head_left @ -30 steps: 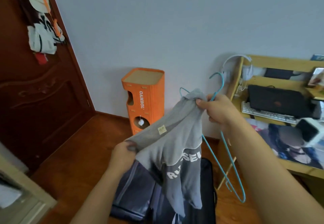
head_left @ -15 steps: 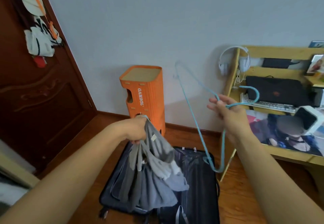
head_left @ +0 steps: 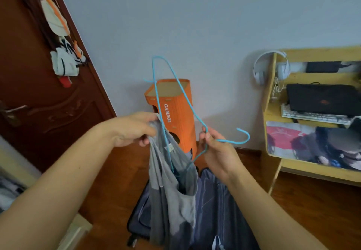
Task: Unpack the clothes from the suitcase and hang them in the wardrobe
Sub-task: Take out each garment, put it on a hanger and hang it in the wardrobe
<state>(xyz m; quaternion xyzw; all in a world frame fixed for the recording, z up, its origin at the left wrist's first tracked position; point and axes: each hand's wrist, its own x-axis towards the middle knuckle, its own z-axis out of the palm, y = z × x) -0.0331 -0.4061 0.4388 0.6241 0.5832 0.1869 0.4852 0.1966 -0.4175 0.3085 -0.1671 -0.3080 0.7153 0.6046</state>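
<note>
At frame centre, the left hand (head_left: 134, 130) grips the grey shirt (head_left: 172, 187); the right hand (head_left: 218, 148) pinches the blue hanger (head_left: 175, 79).

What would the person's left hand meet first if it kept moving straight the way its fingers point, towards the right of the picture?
Probably the blue hanger: its wire runs right beside the left hand, which grips the grey garment. The right hand lies further along that line. Depth is unclear in this single view.
</note>
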